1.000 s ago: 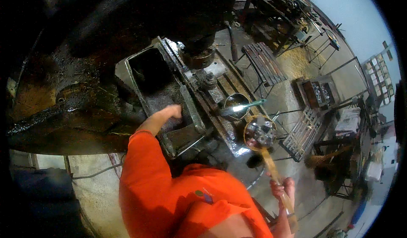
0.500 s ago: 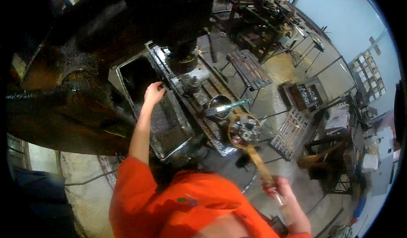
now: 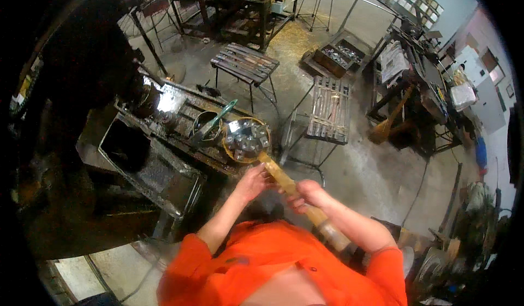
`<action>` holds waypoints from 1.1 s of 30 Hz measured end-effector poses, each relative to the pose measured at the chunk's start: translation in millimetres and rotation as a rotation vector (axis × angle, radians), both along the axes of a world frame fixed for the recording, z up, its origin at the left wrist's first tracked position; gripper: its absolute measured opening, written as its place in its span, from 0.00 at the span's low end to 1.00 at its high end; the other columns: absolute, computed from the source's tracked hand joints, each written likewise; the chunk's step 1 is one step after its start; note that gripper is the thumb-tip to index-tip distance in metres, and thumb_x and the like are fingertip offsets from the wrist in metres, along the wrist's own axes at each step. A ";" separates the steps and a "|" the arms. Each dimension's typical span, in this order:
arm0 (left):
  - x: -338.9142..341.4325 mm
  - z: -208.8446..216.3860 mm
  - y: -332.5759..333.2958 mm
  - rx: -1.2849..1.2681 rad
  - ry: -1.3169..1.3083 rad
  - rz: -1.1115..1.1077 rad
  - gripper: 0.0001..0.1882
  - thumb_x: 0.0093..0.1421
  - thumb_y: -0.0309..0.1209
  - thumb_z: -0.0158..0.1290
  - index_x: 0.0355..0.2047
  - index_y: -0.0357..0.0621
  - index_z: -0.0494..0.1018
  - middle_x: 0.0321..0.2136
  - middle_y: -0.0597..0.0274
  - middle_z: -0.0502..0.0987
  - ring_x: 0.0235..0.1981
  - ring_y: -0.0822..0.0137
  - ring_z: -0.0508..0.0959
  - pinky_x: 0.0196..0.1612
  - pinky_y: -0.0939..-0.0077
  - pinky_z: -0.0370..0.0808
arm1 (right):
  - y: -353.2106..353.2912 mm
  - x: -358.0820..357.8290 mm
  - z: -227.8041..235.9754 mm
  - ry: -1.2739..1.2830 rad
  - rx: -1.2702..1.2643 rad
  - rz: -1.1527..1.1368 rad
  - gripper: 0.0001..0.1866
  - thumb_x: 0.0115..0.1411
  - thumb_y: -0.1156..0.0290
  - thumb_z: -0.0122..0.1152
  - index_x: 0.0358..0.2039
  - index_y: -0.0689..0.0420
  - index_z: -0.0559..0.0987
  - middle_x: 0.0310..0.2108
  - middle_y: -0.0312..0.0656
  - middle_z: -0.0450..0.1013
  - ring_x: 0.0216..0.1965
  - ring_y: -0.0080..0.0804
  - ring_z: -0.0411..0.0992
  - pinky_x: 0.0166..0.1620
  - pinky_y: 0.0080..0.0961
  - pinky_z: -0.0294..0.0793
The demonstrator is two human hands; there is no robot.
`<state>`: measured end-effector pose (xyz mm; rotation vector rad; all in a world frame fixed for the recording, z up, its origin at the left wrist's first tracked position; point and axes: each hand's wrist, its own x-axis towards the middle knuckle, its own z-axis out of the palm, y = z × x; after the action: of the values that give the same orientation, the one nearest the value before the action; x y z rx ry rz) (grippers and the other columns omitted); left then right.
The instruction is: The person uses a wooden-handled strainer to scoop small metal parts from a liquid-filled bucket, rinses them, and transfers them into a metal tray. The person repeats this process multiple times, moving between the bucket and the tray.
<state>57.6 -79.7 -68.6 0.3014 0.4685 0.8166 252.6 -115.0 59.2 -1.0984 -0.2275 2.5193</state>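
Note:
My right hand (image 3: 307, 196) is closed round the flat, tan wooden handle of a long-handled round scoop (image 3: 281, 176). Several small grey metal pieces (image 3: 248, 138) lie in its round, yellow-rimmed head. Higher up the handle, just below the head, my left hand (image 3: 254, 183) is against it with curled fingers, partly hidden and slightly blurred. Beyond the scoop head, a brush with a green handle (image 3: 222, 111) leans in a round pot (image 3: 206, 127) on the machine bed.
A dark, greasy machine (image 3: 65, 142) fills the left, with an open metal trough (image 3: 155, 181) beside its bed. Ahead stand a slatted stand (image 3: 244, 63) and a rack of bars (image 3: 328, 112). A box of metal parts (image 3: 333, 60) lies farther off; a cluttered bench (image 3: 417, 71) stands right.
My left hand has left the trough, where it pinched a small dark thing, and come to the scoop handle. My right hand has moved up and left with the scoop. The view has turned right.

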 end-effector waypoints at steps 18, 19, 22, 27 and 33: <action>35.2 -6.2 19.4 -0.133 0.068 -0.021 0.18 0.52 0.26 0.40 0.45 0.37 0.63 0.34 0.49 0.72 0.34 0.54 0.74 0.44 0.59 0.71 | -49.4 -2.0 1.9 -0.027 0.101 -0.122 0.14 0.40 0.75 0.43 0.33 0.58 0.66 0.16 0.32 0.54 0.12 0.16 0.48 0.13 0.13 0.45; 32.6 -5.3 16.1 -0.125 0.096 0.000 0.18 0.52 0.25 0.41 0.45 0.37 0.63 0.34 0.49 0.72 0.34 0.54 0.74 0.43 0.59 0.72 | -55.5 -6.6 0.6 -0.023 0.115 -0.137 0.14 0.40 0.75 0.43 0.32 0.58 0.65 0.16 0.32 0.54 0.12 0.16 0.48 0.13 0.13 0.45; 40.0 9.8 8.3 -0.027 0.247 -0.038 0.17 0.51 0.24 0.40 0.43 0.37 0.64 0.33 0.50 0.72 0.35 0.56 0.74 0.43 0.60 0.71 | -80.0 -1.3 -18.4 0.242 0.118 -0.280 0.16 0.37 0.78 0.43 0.32 0.59 0.65 0.17 0.34 0.56 0.12 0.17 0.49 0.11 0.14 0.46; 101.7 46.6 -6.4 0.046 0.268 -0.175 0.20 0.45 0.21 0.40 0.42 0.36 0.64 0.31 0.50 0.71 0.32 0.56 0.74 0.36 0.67 0.73 | -125.6 41.2 -2.4 0.233 0.214 -0.389 0.16 0.36 0.78 0.43 0.32 0.58 0.65 0.18 0.35 0.58 0.12 0.17 0.50 0.11 0.15 0.46; 227.0 71.4 -64.5 0.126 0.230 -0.513 0.19 0.48 0.19 0.40 0.42 0.34 0.62 0.30 0.50 0.72 0.31 0.56 0.74 0.37 0.68 0.73 | -219.4 102.7 20.7 0.035 0.305 -0.694 0.16 0.36 0.78 0.45 0.31 0.59 0.64 0.16 0.35 0.57 0.11 0.17 0.51 0.11 0.15 0.46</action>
<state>284.6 -144.2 2.8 0.6082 0.5248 0.3109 355.4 -334.4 79.9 -0.8241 -0.1740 1.8136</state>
